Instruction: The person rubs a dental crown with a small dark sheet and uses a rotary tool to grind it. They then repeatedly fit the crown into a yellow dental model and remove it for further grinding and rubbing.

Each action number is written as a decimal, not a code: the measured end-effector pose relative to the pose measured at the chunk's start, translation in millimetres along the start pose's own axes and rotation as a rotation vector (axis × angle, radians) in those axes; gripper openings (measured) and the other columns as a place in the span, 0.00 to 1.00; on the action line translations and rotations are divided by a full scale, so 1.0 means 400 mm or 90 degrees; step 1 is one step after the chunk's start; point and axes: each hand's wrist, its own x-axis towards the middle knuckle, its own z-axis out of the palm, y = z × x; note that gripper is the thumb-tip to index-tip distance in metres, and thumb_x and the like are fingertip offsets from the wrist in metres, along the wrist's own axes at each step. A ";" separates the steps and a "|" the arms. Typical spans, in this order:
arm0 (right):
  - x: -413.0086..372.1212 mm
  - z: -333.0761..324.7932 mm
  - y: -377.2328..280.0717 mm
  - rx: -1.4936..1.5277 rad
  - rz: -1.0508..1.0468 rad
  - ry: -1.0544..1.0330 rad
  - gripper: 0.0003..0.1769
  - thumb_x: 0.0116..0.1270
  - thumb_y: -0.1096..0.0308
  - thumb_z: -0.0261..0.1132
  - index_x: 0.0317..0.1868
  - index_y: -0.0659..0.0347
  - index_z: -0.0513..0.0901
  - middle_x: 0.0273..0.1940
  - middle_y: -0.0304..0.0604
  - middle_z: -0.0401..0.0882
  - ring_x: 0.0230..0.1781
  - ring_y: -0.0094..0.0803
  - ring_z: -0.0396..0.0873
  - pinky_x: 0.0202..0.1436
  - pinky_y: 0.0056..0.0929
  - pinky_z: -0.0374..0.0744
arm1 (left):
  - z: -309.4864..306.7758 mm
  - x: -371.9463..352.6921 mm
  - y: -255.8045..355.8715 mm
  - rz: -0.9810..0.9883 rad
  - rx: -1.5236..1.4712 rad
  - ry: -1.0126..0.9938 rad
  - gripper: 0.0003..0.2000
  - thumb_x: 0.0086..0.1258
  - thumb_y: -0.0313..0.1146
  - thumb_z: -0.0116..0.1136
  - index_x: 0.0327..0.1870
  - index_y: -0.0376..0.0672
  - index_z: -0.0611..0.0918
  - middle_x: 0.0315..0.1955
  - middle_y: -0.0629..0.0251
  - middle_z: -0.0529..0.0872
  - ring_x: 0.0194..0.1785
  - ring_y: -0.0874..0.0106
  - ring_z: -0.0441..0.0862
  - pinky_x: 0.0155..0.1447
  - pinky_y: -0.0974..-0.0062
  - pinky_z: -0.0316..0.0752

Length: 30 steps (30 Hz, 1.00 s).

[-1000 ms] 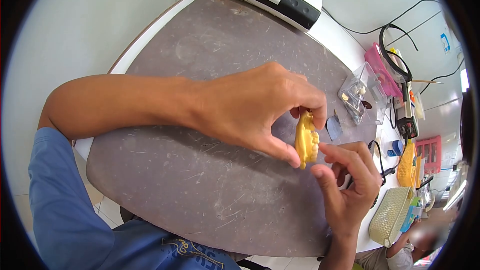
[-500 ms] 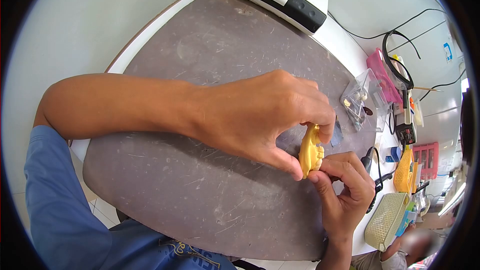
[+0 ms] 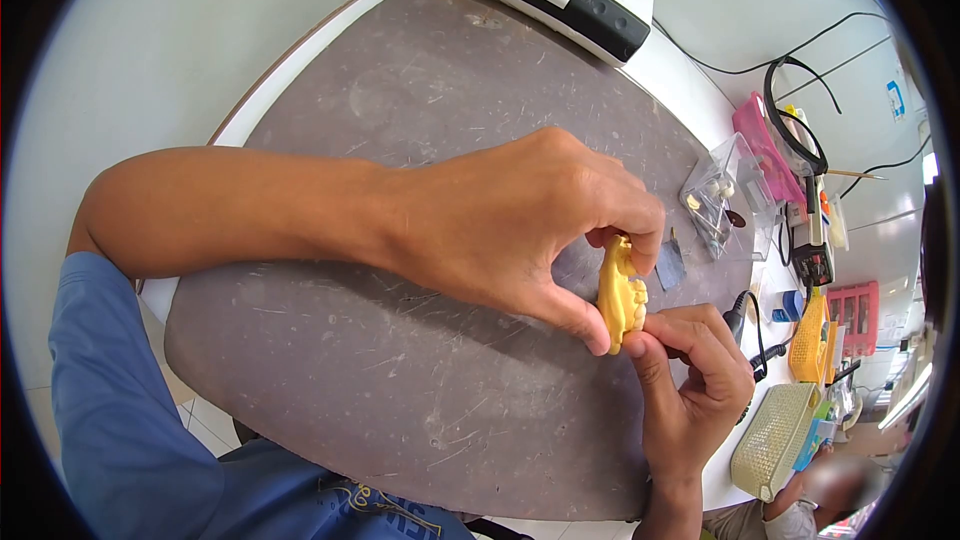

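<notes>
My left hand [image 3: 545, 225] reaches across from the left, thumb and fingers closed around the ends of a yellow dental model [image 3: 615, 305]. A row of teeth on the model faces right, with a paler tooth [image 3: 639, 318] near its lower end. Thumb and index finger of my right hand [image 3: 695, 370] pinch at this pale tooth, their tips right against the model. Both hands hold the model above a scratched grey-brown mat [image 3: 430, 400]. Behind my left fingers lies a small grey sheet [image 3: 671, 267] on the mat.
A clear plastic box [image 3: 725, 195] with small parts stands at the right, beside a pink basket [image 3: 757, 130]. Further down are a yellow basket [image 3: 808, 340], a woven cream basket [image 3: 772, 440] and a cabled handpiece [image 3: 736, 320]. A white-and-black device [image 3: 600, 15] sits at the back. Another person [image 3: 785, 500] is lower right.
The dental model has turned slightly in my left fingers, so its teeth show more. My right fingertips have shifted slightly up and right along its edge.
</notes>
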 end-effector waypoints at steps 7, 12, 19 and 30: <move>0.006 -0.006 -0.001 0.100 0.055 -0.010 0.09 0.58 0.80 0.76 0.40 0.67 0.91 0.34 0.45 0.87 0.31 0.26 0.83 0.34 0.22 0.79 | -0.009 0.002 0.004 -0.067 -0.031 -0.035 0.22 0.54 0.42 0.82 0.44 0.41 0.85 0.41 0.64 0.90 0.41 0.69 0.86 0.48 0.71 0.81; 0.005 -0.004 0.007 0.111 0.076 -0.020 0.09 0.58 0.81 0.75 0.40 0.68 0.90 0.35 0.45 0.88 0.33 0.27 0.84 0.35 0.22 0.79 | -0.015 0.003 0.005 -0.098 -0.044 -0.048 0.22 0.55 0.42 0.82 0.46 0.40 0.86 0.42 0.63 0.90 0.42 0.69 0.86 0.49 0.72 0.82; 0.004 -0.008 0.007 0.084 0.080 -0.019 0.07 0.59 0.80 0.76 0.39 0.67 0.91 0.33 0.44 0.88 0.33 0.28 0.85 0.37 0.24 0.78 | -0.017 0.004 0.002 -0.093 -0.051 -0.057 0.23 0.55 0.41 0.82 0.47 0.40 0.86 0.44 0.63 0.91 0.43 0.69 0.87 0.50 0.72 0.82; 0.004 -0.007 0.005 0.126 0.090 -0.016 0.09 0.60 0.79 0.76 0.41 0.67 0.90 0.35 0.45 0.87 0.33 0.27 0.84 0.34 0.22 0.78 | -0.017 0.005 0.003 -0.103 -0.049 -0.061 0.22 0.55 0.39 0.82 0.47 0.40 0.86 0.44 0.62 0.90 0.46 0.69 0.87 0.51 0.71 0.82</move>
